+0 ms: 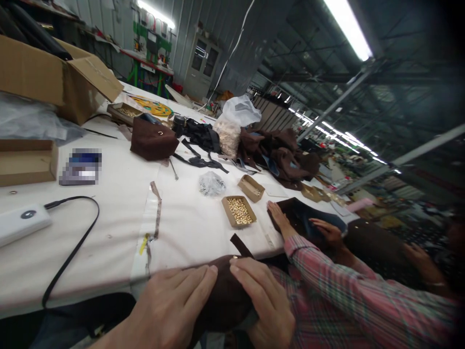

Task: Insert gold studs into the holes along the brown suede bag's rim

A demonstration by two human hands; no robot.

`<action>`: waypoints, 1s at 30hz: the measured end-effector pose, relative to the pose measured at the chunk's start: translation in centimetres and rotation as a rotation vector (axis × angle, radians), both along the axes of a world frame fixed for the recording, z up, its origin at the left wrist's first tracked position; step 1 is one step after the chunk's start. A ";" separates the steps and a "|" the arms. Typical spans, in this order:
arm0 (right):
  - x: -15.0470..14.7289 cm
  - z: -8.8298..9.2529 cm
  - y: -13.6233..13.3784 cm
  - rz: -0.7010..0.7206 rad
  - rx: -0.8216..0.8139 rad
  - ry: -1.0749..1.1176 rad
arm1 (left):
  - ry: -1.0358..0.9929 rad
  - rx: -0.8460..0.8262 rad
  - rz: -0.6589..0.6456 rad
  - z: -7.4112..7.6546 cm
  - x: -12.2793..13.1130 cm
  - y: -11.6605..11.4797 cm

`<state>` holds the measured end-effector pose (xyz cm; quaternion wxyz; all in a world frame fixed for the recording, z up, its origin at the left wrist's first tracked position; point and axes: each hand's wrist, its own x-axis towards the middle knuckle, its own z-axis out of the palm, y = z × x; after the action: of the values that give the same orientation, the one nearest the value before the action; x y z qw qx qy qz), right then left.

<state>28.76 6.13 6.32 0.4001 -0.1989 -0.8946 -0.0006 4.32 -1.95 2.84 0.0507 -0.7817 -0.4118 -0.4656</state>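
Note:
A dark brown fabric piece [227, 295] is at the near table edge, gripped between my two hands. My left hand [178, 295] lies over its left side, fingers together and the thumb out of sight. On its right side my right hand [259, 295] is bent round the cloth, its fingertips beside a small shiny metal stud [235, 258]. A dark strap [241, 245] reaches from the fabric onto the table. Beyond it stands a cardboard tray [232, 222] of gold-coloured studs. The underside of the fabric is hidden.
To my right, a co-worker's hands [279, 215] are on another dark piece [301, 218]. A brown bag [152, 140], a brown fabric pile [286, 155] and a smaller tray [251, 188] are on the white table [192, 213]. At left are a white power bank [23, 223] with cable and an open carton [69, 92].

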 end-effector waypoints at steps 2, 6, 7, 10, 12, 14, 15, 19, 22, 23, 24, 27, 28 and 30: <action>-0.1 0.3 -0.2 0.018 0.019 -0.013 | 0.019 0.018 0.015 -0.3 -0.2 -0.4; -0.8 0.1 -1.1 -0.029 0.080 0.066 | 0.050 0.083 0.023 1.1 -0.6 -0.9; -1.2 -0.2 -1.5 -0.061 0.084 0.103 | 0.064 0.093 0.025 1.5 -0.8 -1.0; -2.5 -1.1 -2.9 -0.199 0.061 0.215 | 0.115 0.098 0.042 2.4 -1.1 -1.4; -3.0 -1.6 -3.5 -0.273 0.050 0.291 | 0.134 0.109 0.049 2.1 -0.9 -1.6; -2.9 -1.8 -3.7 -0.266 0.083 0.333 | 0.107 0.161 0.048 1.2 -0.5 -1.9; -2.5 -1.7 -3.6 -0.238 0.100 0.326 | 0.079 0.199 0.053 0.7 -0.2 -2.0; 0.3 -1.1 -2.8 -0.052 0.103 0.117 | 0.049 0.244 0.067 -0.7 0.3 -2.4; 1.4 -0.8 -2.6 -0.029 0.119 0.060 | 0.073 0.189 0.028 -0.2 -0.1 -2.7; 1.2 -0.8 -2.6 -0.041 0.107 0.078 | 0.071 0.181 0.021 0.2 -0.3 -2.8; 0.9 -0.7 -2.7 -0.058 0.080 0.111 | 0.069 0.176 0.022 0.7 -0.4 -2.8; -0.6 -0.1 -3.4 -0.101 0.006 0.154 | 0.080 0.110 0.027 2.3 -0.9 -2.9; -1.0 0.3 -3.7 -0.117 -0.018 0.124 | 0.075 0.074 0.012 2.8 -1.0 -2.9; -1.4 1.2 -4.3 -0.156 -0.083 0.029 | 0.020 -0.001 -0.052 3.4 -1.2 -2.6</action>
<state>27.33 1.84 7.50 0.4032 -0.2844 -0.8698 0.0081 3.14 -4.57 6.29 0.0421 -0.7967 -0.3913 -0.4587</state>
